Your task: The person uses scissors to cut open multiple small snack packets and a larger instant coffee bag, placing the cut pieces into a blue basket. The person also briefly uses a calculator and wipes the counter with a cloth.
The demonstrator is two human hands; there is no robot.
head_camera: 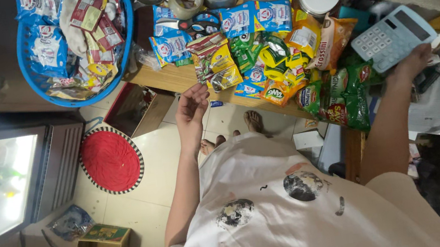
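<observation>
The left hand [191, 107] hangs in the air with its fingers loosely spread and slightly curled, holding nothing, just near the edge of the wooden counter [169, 79] and closest to a cluster of red and yellow sachets [215, 62]. The right hand [413, 61], further right, grips the lower edge of a pale blue calculator [391, 37], which it holds lifted and tilted above the green snack packets [340, 93].

Around them the counter is crowded with blue-and-white sachet strips [254, 18] and orange packets [304, 33], some overhanging the near edge. A blue basket [127, 42] heaped with more sachets sits at the left.

Held by one edge only, the calculator could slip and fall onto the packets. A sweep of the free hand might knock the overhanging sachets to the tiled floor [162, 159], beside the red round mat [110, 160].
</observation>
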